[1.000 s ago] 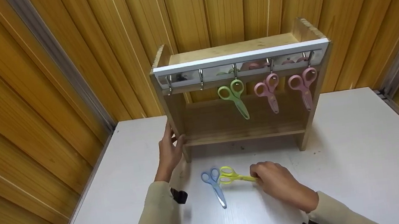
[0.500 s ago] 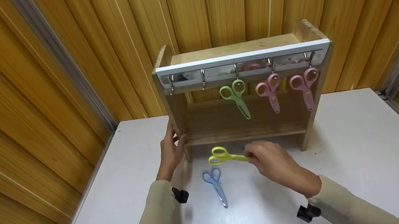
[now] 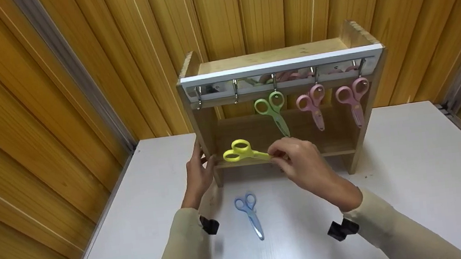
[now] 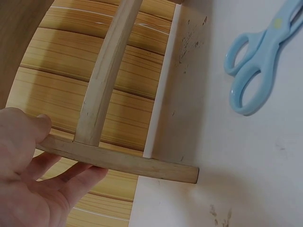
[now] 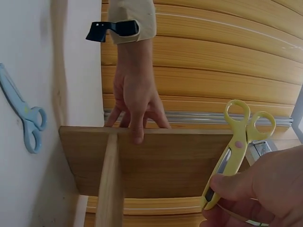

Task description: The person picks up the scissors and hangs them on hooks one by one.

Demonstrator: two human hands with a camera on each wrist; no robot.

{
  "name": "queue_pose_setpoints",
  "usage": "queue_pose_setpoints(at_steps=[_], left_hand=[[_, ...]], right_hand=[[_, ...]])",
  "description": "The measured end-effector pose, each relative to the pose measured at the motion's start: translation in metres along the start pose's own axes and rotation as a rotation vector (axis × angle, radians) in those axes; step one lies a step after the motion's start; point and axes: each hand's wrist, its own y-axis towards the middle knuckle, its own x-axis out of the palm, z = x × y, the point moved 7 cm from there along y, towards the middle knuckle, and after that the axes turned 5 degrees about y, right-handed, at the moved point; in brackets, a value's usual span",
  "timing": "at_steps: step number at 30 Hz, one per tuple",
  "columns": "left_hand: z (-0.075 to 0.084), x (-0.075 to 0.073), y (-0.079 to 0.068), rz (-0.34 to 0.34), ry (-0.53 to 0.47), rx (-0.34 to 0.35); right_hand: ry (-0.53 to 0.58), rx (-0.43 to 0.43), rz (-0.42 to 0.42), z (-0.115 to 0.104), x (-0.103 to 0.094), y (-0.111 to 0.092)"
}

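In the head view, my right hand (image 3: 303, 162) pinches yellow scissors (image 3: 242, 150) by the blade end, handles pointing left. The scissors are in the air before the lower shelf; the right wrist view shows the thumb on their blades. My left hand (image 3: 199, 178) holds the left side panel of a wooden rack (image 3: 286, 158), thumb on one face and fingers on the other, as the left wrist view shows (image 4: 118, 158). Blue scissors (image 3: 249, 214) lie on the white table. Green scissors (image 3: 271, 109) and two pairs of pink scissors (image 3: 312, 105) hang from hooks on the rack.
A metal hook strip (image 3: 251, 84) runs along the rack's upper front. Its two left hooks (image 3: 235, 92) carry nothing. The rack stands on the white table (image 3: 416, 160) near a wood-plank wall (image 3: 260, 9), with another plank wall (image 3: 10, 141) at left.
My right hand has lifted the yellow scissors off the table, away from the blue pair, and carried them up and slightly left toward the rack. My left hand has stayed on the panel.
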Motion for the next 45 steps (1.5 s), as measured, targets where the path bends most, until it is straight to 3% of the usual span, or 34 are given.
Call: queue_pose_setpoints(at_steps=[8, 16, 29, 39, 45], left_hand=[[-0.001, 0.003, -0.001, -0.020, -0.029, -0.014], [0.003, 0.002, 0.000, 0.004, 0.013, 0.035], [0.003, 0.001, 0.000, 0.009, -0.002, 0.037], [0.002, 0.001, 0.000, -0.002, 0.003, 0.006], [0.003, 0.000, -0.001, 0.003, 0.010, 0.023]], right_hand=[[0.139, 0.021, 0.092, -0.007, -0.003, 0.017], [0.225, 0.069, 0.199, -0.003, 0.002, 0.028], [0.281, 0.168, 0.223, 0.008, 0.016, 0.035], [0.298, 0.202, 0.225, 0.012, 0.023, 0.036], [0.255, 0.196, 0.243, 0.016, 0.027, 0.036]])
